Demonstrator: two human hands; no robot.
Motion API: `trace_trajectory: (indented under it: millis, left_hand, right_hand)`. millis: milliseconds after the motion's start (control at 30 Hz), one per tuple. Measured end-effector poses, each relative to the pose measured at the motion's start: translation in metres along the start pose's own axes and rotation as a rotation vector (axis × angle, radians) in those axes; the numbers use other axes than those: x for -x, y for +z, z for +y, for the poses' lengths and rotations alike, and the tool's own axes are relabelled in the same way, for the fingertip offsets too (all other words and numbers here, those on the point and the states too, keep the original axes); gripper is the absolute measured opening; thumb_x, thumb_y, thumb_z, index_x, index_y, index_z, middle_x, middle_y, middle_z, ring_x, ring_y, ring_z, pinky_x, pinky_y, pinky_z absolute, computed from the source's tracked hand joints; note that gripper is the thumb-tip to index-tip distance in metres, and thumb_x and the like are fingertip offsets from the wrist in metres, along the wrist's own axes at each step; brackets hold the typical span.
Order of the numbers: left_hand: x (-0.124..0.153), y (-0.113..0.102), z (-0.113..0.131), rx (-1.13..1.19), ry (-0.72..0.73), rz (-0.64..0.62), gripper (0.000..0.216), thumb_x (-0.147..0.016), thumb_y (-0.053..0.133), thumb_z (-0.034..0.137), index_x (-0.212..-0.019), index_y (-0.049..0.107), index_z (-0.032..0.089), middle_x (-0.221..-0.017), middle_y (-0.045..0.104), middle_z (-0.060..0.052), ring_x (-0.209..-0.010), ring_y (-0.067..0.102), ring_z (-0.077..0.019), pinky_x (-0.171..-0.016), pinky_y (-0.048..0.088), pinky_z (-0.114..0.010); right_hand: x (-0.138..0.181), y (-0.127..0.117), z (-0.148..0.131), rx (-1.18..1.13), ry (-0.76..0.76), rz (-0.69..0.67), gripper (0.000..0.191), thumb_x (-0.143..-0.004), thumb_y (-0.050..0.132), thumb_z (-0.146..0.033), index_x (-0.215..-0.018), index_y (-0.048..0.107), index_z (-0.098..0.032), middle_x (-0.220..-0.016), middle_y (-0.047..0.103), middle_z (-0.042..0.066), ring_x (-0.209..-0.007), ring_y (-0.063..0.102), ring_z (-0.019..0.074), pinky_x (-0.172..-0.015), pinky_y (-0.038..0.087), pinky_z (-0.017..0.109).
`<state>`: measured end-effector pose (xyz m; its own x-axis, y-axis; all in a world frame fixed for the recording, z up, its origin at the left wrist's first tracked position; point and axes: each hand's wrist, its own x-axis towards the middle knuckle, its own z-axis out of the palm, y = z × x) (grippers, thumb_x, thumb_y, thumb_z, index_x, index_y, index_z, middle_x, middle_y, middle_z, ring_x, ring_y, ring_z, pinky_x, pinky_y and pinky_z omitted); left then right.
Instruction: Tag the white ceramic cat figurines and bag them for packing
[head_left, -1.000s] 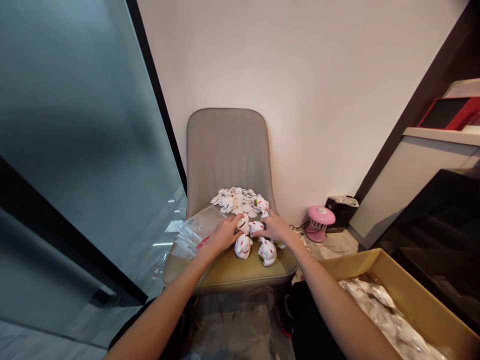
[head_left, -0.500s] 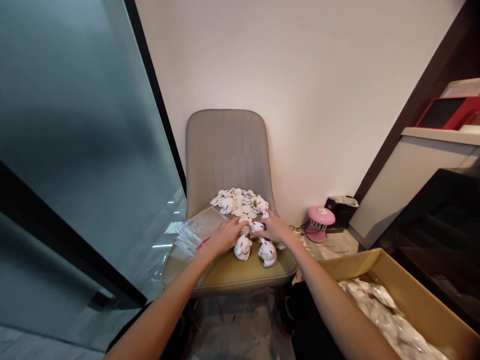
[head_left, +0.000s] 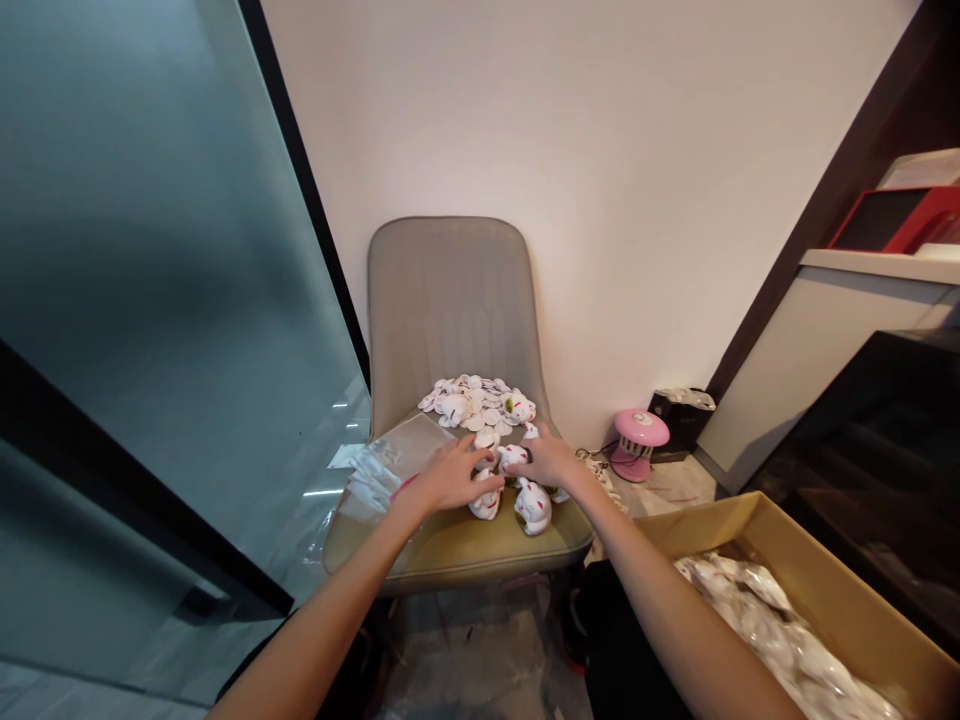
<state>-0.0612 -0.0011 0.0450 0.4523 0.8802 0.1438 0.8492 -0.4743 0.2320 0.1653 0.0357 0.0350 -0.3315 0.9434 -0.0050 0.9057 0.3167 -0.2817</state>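
Note:
Several white lucky cat figurines with red and gold markings lie on the chair seat. My left hand is spread over the front left figurine, its thumb touching the top; a further figurine is just past its fingertips. My right hand has its thumb and fingers around the middle figurine, which rests low among the others. In front of that hand lies another figurine. Behind them are a heap of white discs and two more figurines, one at the right.
Clear plastic bags lie on the seat's left side. A cardboard box with wrapped white pieces stands at the lower right. A pink mushroom-shaped device and a black box are by the wall. A frosted glass panel borders the left.
My left hand has moved slightly nearer and right, from the far figurine to over the front left one, fingers spreading. My right hand stays at the middle figurine.

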Motion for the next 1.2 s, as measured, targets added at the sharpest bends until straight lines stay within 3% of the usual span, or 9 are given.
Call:
trace_trajectory:
  millis: [267, 467, 700, 1200]
  left_hand:
    - [0.004, 0.007, 0.012, -0.082, -0.049, 0.034, 0.052, -0.082, 0.057, 0.063, -0.124, 0.062, 0.033, -0.131, 0.051, -0.012, -0.120, 0.052, -0.0371, -0.098, 0.041, -0.057]
    - [0.003, 0.010, 0.016, -0.141, -0.074, 0.031, 0.050, -0.082, 0.056, 0.062, -0.121, 0.064, 0.031, -0.135, 0.048, -0.013, -0.120, 0.052, -0.0383, -0.096, 0.042, -0.058]
    - [0.003, 0.010, 0.018, -0.131, -0.073, 0.046, 0.049, -0.081, 0.058, 0.061, -0.118, 0.064, 0.031, -0.133, 0.049, -0.013, -0.121, 0.050, -0.0394, -0.096, 0.041, -0.060]
    - [0.003, 0.012, 0.010, -0.023, -0.076, 0.074, 0.060, -0.084, 0.051, 0.068, -0.134, 0.057, 0.036, -0.137, 0.048, -0.013, -0.123, 0.048, -0.0397, -0.099, 0.040, -0.062]
  right_hand:
    - [0.014, -0.008, -0.024, -0.047, 0.191, -0.036, 0.063, -0.077, 0.056, -0.073, -0.113, 0.070, -0.023, -0.133, 0.051, 0.016, -0.096, 0.066, 0.0292, -0.084, 0.049, 0.040]
    - [0.024, -0.005, -0.041, -0.037, 0.263, 0.021, 0.055, -0.077, 0.060, -0.066, -0.109, 0.071, -0.023, -0.140, 0.044, 0.014, -0.103, 0.064, 0.0326, -0.095, 0.043, 0.054]
    - [0.018, -0.004, -0.035, -0.067, 0.235, 0.027, 0.061, -0.078, 0.057, -0.070, -0.111, 0.070, -0.020, -0.132, 0.049, 0.017, -0.099, 0.064, 0.0307, -0.086, 0.048, 0.042]
    - [0.016, -0.013, -0.026, -0.096, 0.177, -0.019, 0.061, -0.078, 0.059, -0.069, -0.114, 0.070, -0.021, -0.126, 0.052, 0.017, -0.096, 0.065, 0.0313, -0.083, 0.049, 0.041]
